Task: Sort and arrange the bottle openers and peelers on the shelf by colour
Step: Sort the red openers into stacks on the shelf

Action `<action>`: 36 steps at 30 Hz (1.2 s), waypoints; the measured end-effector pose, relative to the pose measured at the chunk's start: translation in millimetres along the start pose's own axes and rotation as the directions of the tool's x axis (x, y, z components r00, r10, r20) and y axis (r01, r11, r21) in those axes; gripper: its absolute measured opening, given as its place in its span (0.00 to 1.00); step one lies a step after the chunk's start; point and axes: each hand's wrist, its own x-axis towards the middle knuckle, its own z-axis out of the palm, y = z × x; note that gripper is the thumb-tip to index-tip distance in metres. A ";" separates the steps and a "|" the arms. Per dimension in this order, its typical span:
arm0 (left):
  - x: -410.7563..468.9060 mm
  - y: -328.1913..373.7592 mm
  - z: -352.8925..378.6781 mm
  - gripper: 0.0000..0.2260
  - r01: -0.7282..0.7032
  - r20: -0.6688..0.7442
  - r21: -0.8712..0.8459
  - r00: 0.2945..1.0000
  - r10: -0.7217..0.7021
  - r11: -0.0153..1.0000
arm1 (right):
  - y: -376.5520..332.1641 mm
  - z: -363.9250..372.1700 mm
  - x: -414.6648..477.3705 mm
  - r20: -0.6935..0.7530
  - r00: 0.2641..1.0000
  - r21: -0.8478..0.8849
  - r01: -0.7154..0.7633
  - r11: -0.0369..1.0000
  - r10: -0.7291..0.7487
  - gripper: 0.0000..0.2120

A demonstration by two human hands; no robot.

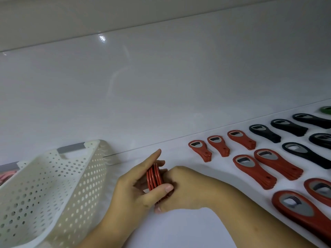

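At six o'clock in the head view, both hands meet over the white shelf [179, 230] with a stack of red openers [154, 178] between them. The stack stands on edge. The left hand [132, 192] is clamped on it, with the thumb laid across the front and the fingers behind. The right hand [188, 188] is curled against the other side, with one fingertip showing under the stack, so it seems to grip as well.

From three to four o'clock, openers are already laid out by colour. Red piles [254, 171] lie nearest the hands in two slanting rows. Black openers [288, 127] lie beyond them, and a green opener [326, 110] is cut off by the frame edge at three o'clock. At eight o'clock a perforated cream basket [53, 185] sits tilted, just beside the left hand. Something pink shows at nine o'clock, too little of it to name.

The step in hand looks like squaring up a fresh bundle of reds before setting it down. The next move would be to carry it toward two o'clock and lay it flat beside the endmost red pile [200, 150]. It should go metal face up and head toward the back wall [161, 86], like its neighbours. The grip must stay tight, or the stack may fan apart.
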 end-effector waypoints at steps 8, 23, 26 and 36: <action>0.9 -2.2 2.4 0.25 -0.004 -0.014 -0.032 1.000 0.004 0.999 | 6.8 2.6 1.8 -0.022 0.998 0.040 -0.050 0.998 0.051 0.12; 5.6 -3.4 1.7 0.16 0.263 -0.112 -0.557 0.916 -0.385 0.788 | -21.5 -9.2 -4.9 -0.019 0.950 0.096 -0.309 0.946 0.312 0.13; 3.6 -2.2 7.0 0.18 0.298 -0.024 -0.577 0.924 -0.380 0.760 | -26.2 -12.3 -16.1 -0.077 0.940 0.057 -0.329 0.942 0.333 0.16; -7.5 9.2 19.8 0.09 0.506 0.217 -0.337 0.862 -0.458 0.794 | -14.3 -49.9 -68.7 -0.321 0.737 -0.242 -0.671 0.701 0.595 0.19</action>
